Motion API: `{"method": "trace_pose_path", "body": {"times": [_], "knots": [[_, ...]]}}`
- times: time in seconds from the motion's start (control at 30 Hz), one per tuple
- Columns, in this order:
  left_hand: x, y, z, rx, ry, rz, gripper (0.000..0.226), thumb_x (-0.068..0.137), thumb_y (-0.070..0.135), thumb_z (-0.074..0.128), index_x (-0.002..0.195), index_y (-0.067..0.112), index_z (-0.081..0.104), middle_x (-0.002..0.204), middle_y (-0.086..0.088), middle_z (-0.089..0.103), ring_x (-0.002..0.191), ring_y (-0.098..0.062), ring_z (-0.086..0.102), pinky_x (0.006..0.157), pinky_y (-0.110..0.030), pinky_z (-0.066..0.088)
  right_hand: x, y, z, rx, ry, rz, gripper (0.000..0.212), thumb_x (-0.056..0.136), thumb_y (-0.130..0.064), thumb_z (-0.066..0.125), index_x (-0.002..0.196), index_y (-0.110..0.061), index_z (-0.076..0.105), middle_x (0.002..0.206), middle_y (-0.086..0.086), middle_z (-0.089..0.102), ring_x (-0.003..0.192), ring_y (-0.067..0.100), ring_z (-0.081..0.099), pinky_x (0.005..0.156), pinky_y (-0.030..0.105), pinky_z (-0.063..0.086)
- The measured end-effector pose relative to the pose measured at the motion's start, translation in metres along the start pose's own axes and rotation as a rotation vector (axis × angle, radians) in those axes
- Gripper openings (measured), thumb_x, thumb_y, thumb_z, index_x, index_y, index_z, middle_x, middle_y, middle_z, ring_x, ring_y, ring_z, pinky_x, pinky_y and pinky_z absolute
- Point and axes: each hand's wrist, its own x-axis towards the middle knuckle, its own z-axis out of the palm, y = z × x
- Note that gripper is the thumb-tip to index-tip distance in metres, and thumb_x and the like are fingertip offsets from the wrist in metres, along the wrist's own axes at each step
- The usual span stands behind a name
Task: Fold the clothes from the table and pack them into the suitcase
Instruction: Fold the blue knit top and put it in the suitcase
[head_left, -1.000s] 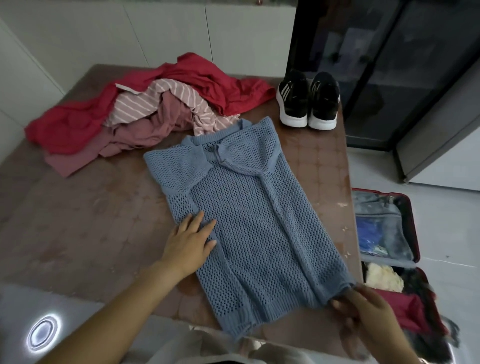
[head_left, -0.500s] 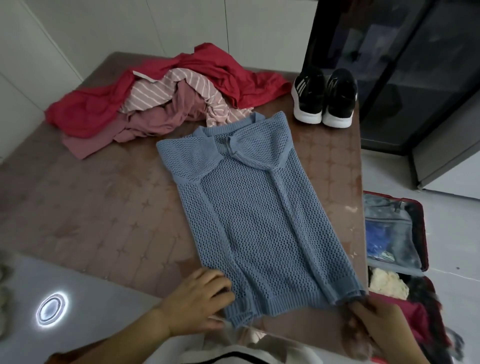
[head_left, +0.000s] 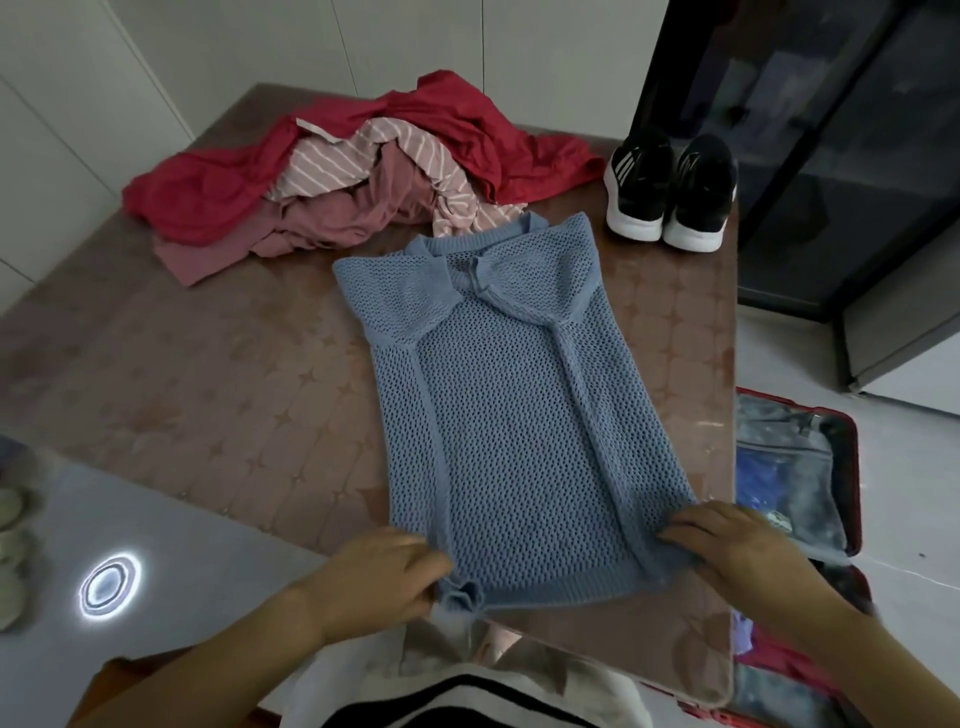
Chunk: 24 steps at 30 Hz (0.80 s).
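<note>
The left hand (head_left: 379, 577) and right hand (head_left: 737, 545) each clamp curled fingers on a hem corner of the sweater (head_left: 509, 415), spread on the table (head_left: 208, 389) beyond them, sleeves folded in; next, likely, carry the hem to the collar.

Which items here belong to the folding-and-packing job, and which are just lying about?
Job: blue sweater, hem held by left hand and right hand; clothes pile; open suitcase; table.
Lying about: black sneakers; dark cabinet.
</note>
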Motion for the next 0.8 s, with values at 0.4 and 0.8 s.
{"method": "trace_pose_path", "body": {"times": [0.4,0.8], "knots": [[-0.036,-0.005,0.015,0.060,-0.024,0.021,0.032,0.082,0.015,0.053,0.112,0.026,0.057,0.108,0.008,0.058,0.091,-0.010,0.052,0.079,-0.023,0.047,-0.008,-0.004,-0.001,0.034,-0.160,-0.078,0.057,0.065,-0.061,0.047,0.117,-0.040,0.052,0.121,-0.014,0.051,0.106,0.010,0.048,0.088,0.030,0.048],[-0.022,-0.008,-0.033,-0.791,-0.180,-0.584,0.018,0.087,0.044,0.055,0.097,0.031,0.063,0.087,0.027,0.063,0.080,0.005,0.059,0.066,-0.016,0.045,0.030,-0.020,-0.040,0.457,-0.407,0.080,0.013,0.063,-0.050,0.050,0.073,-0.042,0.050,0.065,-0.013,0.053,0.063,0.003,0.050,0.058,0.022,0.039]]}}
